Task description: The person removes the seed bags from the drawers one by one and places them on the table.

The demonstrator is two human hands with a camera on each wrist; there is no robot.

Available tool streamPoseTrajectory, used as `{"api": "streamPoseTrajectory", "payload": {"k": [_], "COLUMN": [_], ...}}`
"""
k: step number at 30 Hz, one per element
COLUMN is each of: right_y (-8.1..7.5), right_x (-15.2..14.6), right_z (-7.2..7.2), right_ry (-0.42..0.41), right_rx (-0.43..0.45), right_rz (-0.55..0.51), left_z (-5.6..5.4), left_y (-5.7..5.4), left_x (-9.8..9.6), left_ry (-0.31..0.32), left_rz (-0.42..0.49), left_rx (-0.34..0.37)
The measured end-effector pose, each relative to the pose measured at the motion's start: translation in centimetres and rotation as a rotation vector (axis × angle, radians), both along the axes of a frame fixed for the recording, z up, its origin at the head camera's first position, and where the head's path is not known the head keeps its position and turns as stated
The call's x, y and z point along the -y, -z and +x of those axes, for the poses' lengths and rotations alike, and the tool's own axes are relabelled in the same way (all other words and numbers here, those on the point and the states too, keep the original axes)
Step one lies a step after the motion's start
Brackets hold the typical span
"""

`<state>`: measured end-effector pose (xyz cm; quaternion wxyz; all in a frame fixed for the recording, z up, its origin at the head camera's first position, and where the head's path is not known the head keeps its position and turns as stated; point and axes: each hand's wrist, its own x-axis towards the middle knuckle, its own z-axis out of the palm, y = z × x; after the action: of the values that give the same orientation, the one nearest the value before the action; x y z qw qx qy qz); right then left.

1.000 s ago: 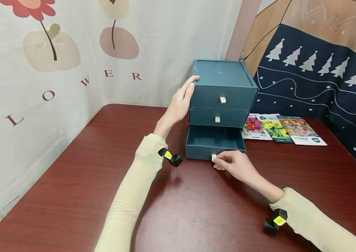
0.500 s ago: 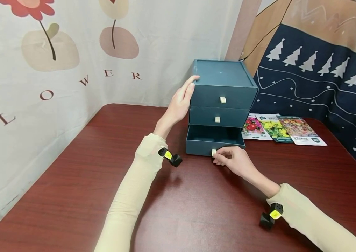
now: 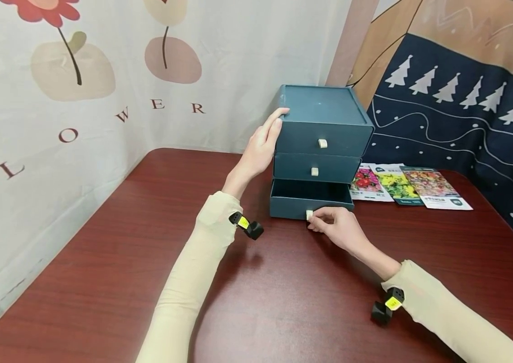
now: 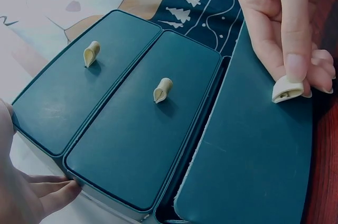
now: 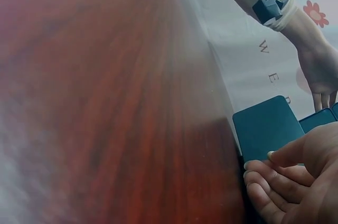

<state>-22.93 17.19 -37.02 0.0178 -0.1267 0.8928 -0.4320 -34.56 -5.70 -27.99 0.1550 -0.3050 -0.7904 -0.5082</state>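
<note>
A dark teal cabinet (image 3: 324, 106) with three stacked drawers stands at the back of the table. Its bottom drawer (image 3: 290, 205) is pulled partly out, and the visible inside looks bare. My right hand (image 3: 340, 229) pinches the small cream pull tab (image 4: 288, 90) of that drawer between thumb and fingers. My left hand (image 3: 258, 151) rests on the cabinet's upper left edge, fingers extended over the top and along the side. The top drawer (image 3: 302, 138) and middle drawer (image 4: 132, 145) are closed, each with a cream tab.
Several flower-printed seed packets (image 3: 433, 186) lie right of the cabinet, partly behind it. The dark red wooden table (image 3: 256, 297) spreads out in front. A white printed curtain (image 3: 238, 60) hangs behind, and a navy tree-patterned cloth (image 3: 447, 121) hangs at right.
The bottom drawer has slid inward a little, and my right hand has moved away from me with it, still pinching the tab. My left hand stays on the cabinet.
</note>
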Motion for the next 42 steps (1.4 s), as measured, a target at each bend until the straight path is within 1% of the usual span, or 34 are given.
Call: {"api": "streamPoseTrajectory", "payload": {"k": [6, 13, 27, 33, 38, 42], "right_y": [0.0, 0.1, 0.2, 0.2, 0.3, 0.4], "right_x": [-0.1, -0.1, -0.2, 0.0, -0.1, -0.2], "right_z": [-0.3, -0.9, -1.9, -2.2, -2.5, -2.9], "right_ry": [0.015, 0.031, 0.054, 0.063, 0.069, 0.077], "right_rx": [-0.003, 0.007, 0.023, 0.008, 0.001, 0.017], "right_rz": [0.005, -0.025, -0.049, -0.055, -0.074, -0.096], "left_z": [0.1, 0.2, 0.0, 0.0, 0.0, 0.0], "left_y": [0.0, -0.2, -0.1, -0.1, -0.1, -0.1], "left_x": [0.0, 0.1, 0.1, 0.1, 0.1, 0.1], "left_ry": [0.004, -0.005, -0.006, -0.005, -0.003, -0.010], "left_rz": [-0.004, -0.025, -0.015, -0.012, -0.009, -0.012], "left_rx": [0.009, 0.003, 0.012, 0.007, 0.004, 0.000]}}
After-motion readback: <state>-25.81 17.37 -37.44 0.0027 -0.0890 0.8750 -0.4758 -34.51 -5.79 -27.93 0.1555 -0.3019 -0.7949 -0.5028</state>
